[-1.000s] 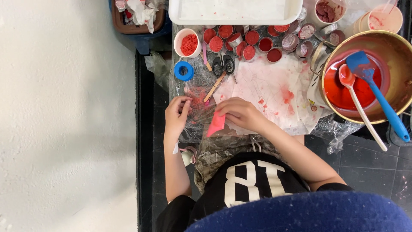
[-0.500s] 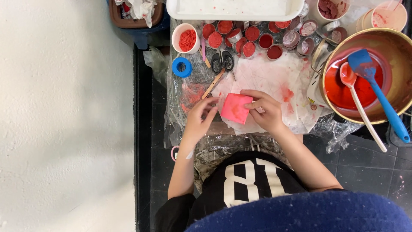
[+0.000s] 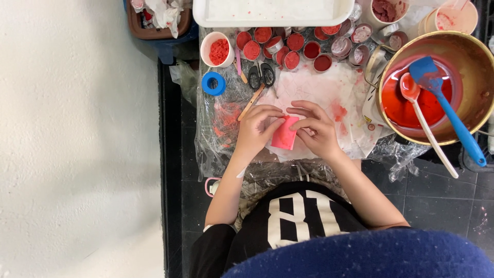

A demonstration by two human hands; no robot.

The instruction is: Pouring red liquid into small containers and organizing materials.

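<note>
Plastic sheeting (image 3: 216, 134) is spread beneath. Left hand (image 3: 254, 131) at nine o'clock and right hand (image 3: 316, 128) at three are curled closed, equally near, pinching the pink block (image 3: 284, 135) between; its long axis is nearly upright.

You pinch a matt pink slab (image 3: 284, 135) over crinkled glossy plastic sheeting (image 3: 216, 139); beside you, a shiny metal bowl (image 3: 476, 56) holds glossy red liquid (image 3: 399, 105).

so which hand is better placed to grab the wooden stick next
Left. The left hand sits just below the wooden stick, whose lower end lies beside its fingers. The right hand is on the far side of the pink piece both hands hold.
</note>
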